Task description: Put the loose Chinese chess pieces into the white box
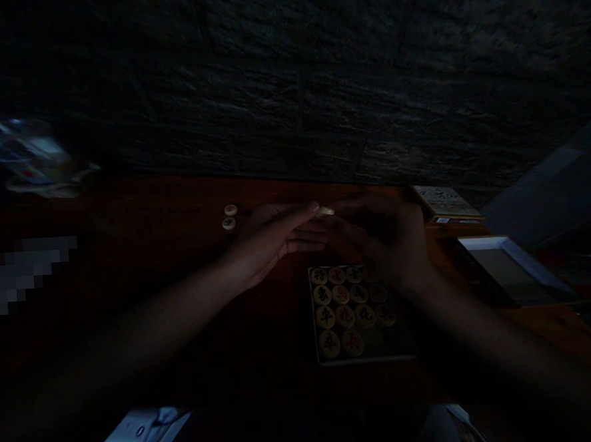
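Observation:
The scene is very dark. A square box (408,347) of round wooden chess discs with black and red characters lies on the reddish table. Just behind it my left hand (276,235) is held palm up, fingers stretched toward the right. My right hand (381,236) hovers over the box's far edge, in shadow, its fingers meeting my left fingertips. A pale disc (325,211) sits where the two hands meet, pinched at the fingertips; which hand grips it is unclear. Two loose discs (230,216) lie on the table left of my left hand.
The box lid (447,203) with a printed top lies at the back right. A white-rimmed tray (516,267) sits to the right. Clear plastic wrapping (31,160) lies at the far left. A dark stone wall rises behind the table. A white object (138,437) shows at the bottom edge.

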The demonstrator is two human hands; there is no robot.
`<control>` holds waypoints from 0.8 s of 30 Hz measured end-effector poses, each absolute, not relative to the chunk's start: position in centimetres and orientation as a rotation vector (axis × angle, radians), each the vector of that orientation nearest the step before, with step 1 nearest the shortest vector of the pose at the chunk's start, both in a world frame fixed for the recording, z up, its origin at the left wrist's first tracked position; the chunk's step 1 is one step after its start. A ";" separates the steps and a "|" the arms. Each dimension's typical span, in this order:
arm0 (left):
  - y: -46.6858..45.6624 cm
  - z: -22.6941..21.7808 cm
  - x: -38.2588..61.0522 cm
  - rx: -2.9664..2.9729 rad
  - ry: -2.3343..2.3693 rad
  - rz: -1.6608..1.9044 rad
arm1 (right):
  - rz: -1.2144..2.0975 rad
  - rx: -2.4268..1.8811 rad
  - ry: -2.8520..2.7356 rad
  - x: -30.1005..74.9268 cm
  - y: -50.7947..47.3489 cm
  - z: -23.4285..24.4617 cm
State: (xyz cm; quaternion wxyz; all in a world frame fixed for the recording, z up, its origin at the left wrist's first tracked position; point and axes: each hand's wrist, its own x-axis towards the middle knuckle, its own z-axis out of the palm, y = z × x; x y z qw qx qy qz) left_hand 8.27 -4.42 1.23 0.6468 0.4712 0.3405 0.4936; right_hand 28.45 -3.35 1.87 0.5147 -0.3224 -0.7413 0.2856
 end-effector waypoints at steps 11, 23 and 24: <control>-4.3 1.5 8.2 0.971 0.699 1.249 | 0.512 -0.731 -1.947 28.9 -3.2 2.1; -4.3 1.4 8.6 0.951 0.726 1.300 | 0.225 -0.856 -2.084 28.8 -3.9 3.1; -4.4 1.4 8.7 0.946 0.728 1.290 | 0.193 -0.857 -2.096 28.8 -4.1 3.2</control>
